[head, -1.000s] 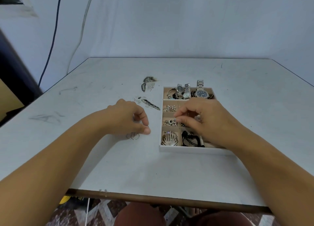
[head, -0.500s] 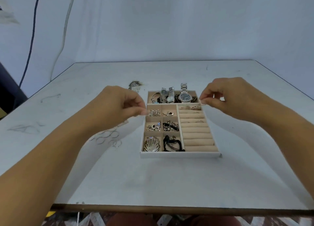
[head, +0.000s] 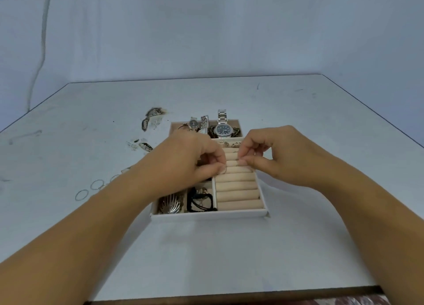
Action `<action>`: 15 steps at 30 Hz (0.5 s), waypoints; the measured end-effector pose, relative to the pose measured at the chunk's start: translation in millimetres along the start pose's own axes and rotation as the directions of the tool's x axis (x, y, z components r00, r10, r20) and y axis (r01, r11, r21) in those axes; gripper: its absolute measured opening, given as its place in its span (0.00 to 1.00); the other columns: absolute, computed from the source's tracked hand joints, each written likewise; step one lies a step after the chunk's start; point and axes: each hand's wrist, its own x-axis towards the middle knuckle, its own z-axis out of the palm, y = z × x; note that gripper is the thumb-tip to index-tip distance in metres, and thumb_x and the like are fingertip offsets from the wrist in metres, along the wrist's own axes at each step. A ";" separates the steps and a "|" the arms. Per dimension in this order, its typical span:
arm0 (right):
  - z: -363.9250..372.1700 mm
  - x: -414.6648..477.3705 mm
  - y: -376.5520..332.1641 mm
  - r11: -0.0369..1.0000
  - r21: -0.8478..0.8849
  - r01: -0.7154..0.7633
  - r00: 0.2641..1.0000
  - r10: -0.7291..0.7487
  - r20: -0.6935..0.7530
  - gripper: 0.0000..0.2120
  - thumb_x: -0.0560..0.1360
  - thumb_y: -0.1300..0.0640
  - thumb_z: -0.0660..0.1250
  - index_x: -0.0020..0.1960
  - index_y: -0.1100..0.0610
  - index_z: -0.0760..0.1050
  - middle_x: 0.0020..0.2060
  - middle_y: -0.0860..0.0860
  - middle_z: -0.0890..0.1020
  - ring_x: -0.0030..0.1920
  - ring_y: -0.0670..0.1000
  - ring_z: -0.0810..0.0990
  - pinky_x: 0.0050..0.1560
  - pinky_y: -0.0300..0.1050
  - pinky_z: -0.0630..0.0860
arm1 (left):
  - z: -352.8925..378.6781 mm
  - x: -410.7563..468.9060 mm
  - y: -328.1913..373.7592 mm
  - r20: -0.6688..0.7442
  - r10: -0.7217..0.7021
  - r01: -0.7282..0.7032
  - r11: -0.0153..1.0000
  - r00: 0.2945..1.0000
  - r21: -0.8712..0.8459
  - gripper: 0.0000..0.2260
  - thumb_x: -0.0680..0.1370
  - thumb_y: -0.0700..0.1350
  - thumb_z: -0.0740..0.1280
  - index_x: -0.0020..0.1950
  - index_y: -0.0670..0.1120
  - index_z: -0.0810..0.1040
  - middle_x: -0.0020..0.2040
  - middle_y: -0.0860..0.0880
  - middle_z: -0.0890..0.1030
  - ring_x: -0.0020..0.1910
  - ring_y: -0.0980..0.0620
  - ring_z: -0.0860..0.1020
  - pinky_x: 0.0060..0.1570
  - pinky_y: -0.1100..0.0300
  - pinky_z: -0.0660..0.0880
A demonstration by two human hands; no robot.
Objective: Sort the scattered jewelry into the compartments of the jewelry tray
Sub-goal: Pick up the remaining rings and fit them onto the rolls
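At frame centre, the left hand (head: 190, 160) pinches a thin ring (head: 223, 171) over the tray (head: 207, 215)'s padded rolls (head: 237, 191); the right hand (head: 270, 153) is pinched shut beside it, contents unclear. The step looks like seating the ring, which calls for pressing it into a slot between rolls. More rings (head: 88, 190) lie at left.

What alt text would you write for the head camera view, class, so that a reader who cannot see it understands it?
Two bare hands meet over the ring rolls of a white jewelry tray; the left hand pinches a small ring, and the right hand has its fingers pinched together beside it. Watches fill the far compartment, and thin hoops lie loose on the table.
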 end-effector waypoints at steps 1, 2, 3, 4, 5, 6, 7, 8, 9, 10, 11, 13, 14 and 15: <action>0.2 0.3 -1.8 1.000 -0.004 0.002 1.000 -0.002 0.009 0.03 0.72 0.57 0.72 0.43 0.50 0.79 0.36 0.42 0.82 0.40 0.45 0.78 0.40 0.32 0.72 | 1.1 0.8 -0.7 -0.006 0.020 -0.020 1.000 1.000 0.011 0.01 0.73 0.47 0.72 0.42 0.52 0.83 0.36 0.56 0.82 0.38 0.58 0.79 0.40 0.65 0.74; 0.3 0.1 -3.3 1.000 -0.006 0.002 1.000 -0.002 0.018 0.02 0.72 0.57 0.71 0.44 0.50 0.79 0.36 0.43 0.81 0.40 0.44 0.78 0.41 0.33 0.73 | 2.0 1.6 -0.8 -0.017 0.043 -0.043 0.999 0.999 0.023 0.01 0.72 0.47 0.72 0.42 0.51 0.83 0.36 0.56 0.82 0.38 0.58 0.79 0.40 0.66 0.74; 0.2 -0.4 -4.4 1.000 -0.005 -0.004 1.000 0.004 0.028 0.02 0.73 0.57 0.71 0.44 0.50 0.79 0.36 0.42 0.81 0.40 0.44 0.78 0.42 0.34 0.74 | 2.7 2.1 -0.6 -0.025 0.067 -0.066 0.997 0.997 0.039 0.02 0.72 0.47 0.72 0.41 0.51 0.83 0.36 0.56 0.81 0.38 0.58 0.78 0.40 0.67 0.73; 0.2 -1.2 -5.4 1.000 -0.002 -0.013 0.999 0.013 0.040 0.03 0.73 0.57 0.70 0.44 0.50 0.79 0.36 0.42 0.81 0.41 0.43 0.78 0.42 0.35 0.74 | 3.4 2.5 -0.3 -0.023 0.086 -0.085 0.995 0.996 0.056 0.02 0.72 0.48 0.71 0.41 0.50 0.82 0.36 0.56 0.81 0.38 0.58 0.78 0.41 0.68 0.73; 0.0 -1.9 -6.0 1.000 0.001 -0.027 0.998 0.027 0.053 0.03 0.73 0.57 0.70 0.44 0.50 0.79 0.36 0.42 0.81 0.41 0.43 0.78 0.43 0.35 0.74 | 3.9 2.9 -0.1 -0.010 0.098 -0.097 0.993 0.995 0.069 0.03 0.71 0.48 0.70 0.41 0.51 0.82 0.36 0.57 0.81 0.38 0.59 0.78 0.41 0.68 0.72; -0.3 -2.6 -6.5 0.999 0.003 -0.042 0.997 0.042 0.066 0.03 0.73 0.57 0.70 0.44 0.49 0.79 0.36 0.41 0.81 0.41 0.42 0.78 0.43 0.35 0.74 | 4.3 3.5 -0.2 0.013 0.102 -0.103 0.992 0.995 0.072 0.03 0.72 0.48 0.70 0.41 0.51 0.82 0.37 0.57 0.81 0.38 0.59 0.77 0.41 0.68 0.72; -0.6 -3.3 -6.8 0.998 0.002 -0.057 0.995 0.057 0.078 0.03 0.73 0.57 0.70 0.44 0.49 0.79 0.36 0.41 0.81 0.41 0.42 0.78 0.43 0.34 0.73 | 4.2 4.3 -0.7 0.041 0.097 -0.100 0.993 0.994 0.064 0.02 0.72 0.49 0.71 0.42 0.51 0.82 0.37 0.57 0.80 0.38 0.59 0.77 0.41 0.66 0.73; -0.8 -3.4 -7.2 0.998 -0.006 -0.069 0.994 0.069 0.087 0.03 0.73 0.57 0.70 0.44 0.49 0.79 0.36 0.41 0.81 0.41 0.41 0.78 0.43 0.33 0.73 | 3.7 5.7 -0.8 0.068 0.088 -0.091 0.995 0.994 0.049 0.02 0.72 0.48 0.71 0.42 0.52 0.83 0.37 0.58 0.80 0.38 0.59 0.78 0.42 0.64 0.74; -0.6 -3.2 -7.8 0.997 -0.019 -0.077 0.992 0.078 0.097 0.03 0.73 0.57 0.70 0.44 0.49 0.79 0.36 0.41 0.80 0.42 0.41 0.77 0.43 0.32 0.72 | 2.8 7.2 -0.6 0.089 0.076 -0.080 0.996 0.993 0.040 0.01 0.72 0.48 0.71 0.42 0.53 0.83 0.38 0.58 0.80 0.39 0.59 0.78 0.43 0.61 0.75; -0.5 -3.1 -8.5 0.996 -0.037 -0.080 0.991 0.083 0.108 0.03 0.74 0.56 0.69 0.44 0.49 0.79 0.36 0.41 0.80 0.42 0.41 0.77 0.43 0.32 0.71 | 1.7 9.2 0.1 0.103 0.066 -0.071 0.996 0.992 0.048 0.01 0.72 0.48 0.72 0.42 0.53 0.83 0.38 0.58 0.81 0.40 0.59 0.78 0.45 0.59 0.75; 0.0 -2.4 -9.1 0.995 -0.057 -0.079 0.989 0.086 0.118 0.03 0.74 0.56 0.69 0.44 0.49 0.79 0.36 0.41 0.80 0.43 0.40 0.76 0.44 0.31 0.71 | 0.5 11.8 1.2 0.117 0.054 -0.063 0.995 0.992 0.077 0.01 0.73 0.49 0.72 0.43 0.54 0.83 0.39 0.59 0.81 0.42 0.59 0.77 0.47 0.57 0.75; 0.7 -1.7 -10.1 0.993 -0.093 -0.076 0.987 0.088 0.133 0.03 0.74 0.56 0.68 0.44 0.48 0.79 0.36 0.39 0.78 0.44 0.39 0.76 0.44 0.31 0.70 | -1.3 17.1 3.3 0.153 0.018 -0.041 0.988 0.988 0.149 0.02 0.73 0.50 0.71 0.44 0.55 0.84 0.40 0.59 0.81 0.46 0.59 0.77 0.50 0.56 0.74; 1.0 -1.3 -10.4 0.992 -0.108 -0.072 0.987 0.086 0.136 0.03 0.74 0.56 0.68 0.44 0.48 0.79 0.36 0.38 0.78 0.44 0.39 0.75 0.44 0.31 0.70 | -1.8 18.8 3.1 0.171 0.003 -0.031 0.986 0.985 0.165 0.03 0.73 0.51 0.71 0.44 0.55 0.84 0.41 0.59 0.81 0.47 0.58 0.76 0.51 0.56 0.74; 1.4 -1.0 -10.6 0.991 -0.122 -0.060 0.988 0.077 0.137 0.03 0.74 0.56 0.68 0.44 0.48 0.79 0.36 0.38 0.77 0.44 0.38 0.75 0.45 0.31 0.70 | -2.4 19.4 2.3 0.187 -0.006 -0.025 0.986 0.982 0.163 0.03 0.73 0.52 0.71 0.45 0.56 0.84 0.42 0.59 0.81 0.47 0.58 0.76 0.51 0.55 0.74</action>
